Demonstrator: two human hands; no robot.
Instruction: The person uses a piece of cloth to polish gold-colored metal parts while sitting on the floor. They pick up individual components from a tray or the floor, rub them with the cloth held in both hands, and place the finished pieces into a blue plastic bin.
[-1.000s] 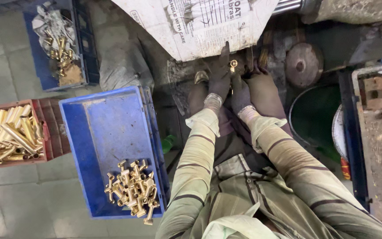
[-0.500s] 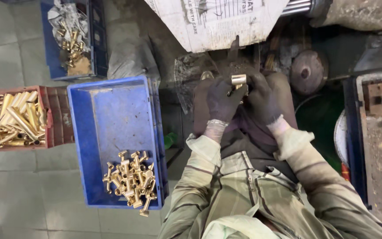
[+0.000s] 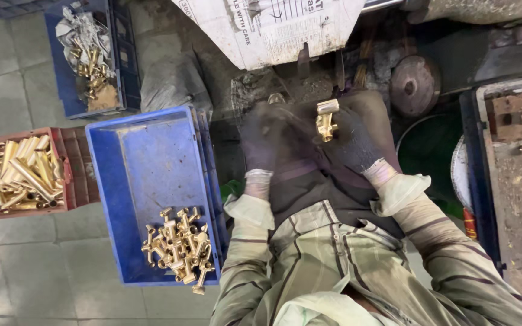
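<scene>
Seen from above, I sit with both gloved hands raised over my lap. My right hand (image 3: 351, 142), in a dark glove, is closed around a small brass fitting (image 3: 325, 121), which stands upright between my fingertips, just right of the scene's centre. My left hand (image 3: 267, 139), also gloved, is blurred just left of the fitting; I cannot tell whether its fingers are apart or together.

To my left, on the tiled floor, a blue crate (image 3: 146, 169) holds a heap of similar brass fittings (image 3: 179, 247) at its near end. Further left, a red tray (image 3: 25, 175) is filled with brass tubes (image 3: 22, 172). At far left, another blue crate (image 3: 122, 60) holds mixed metal parts.
</scene>
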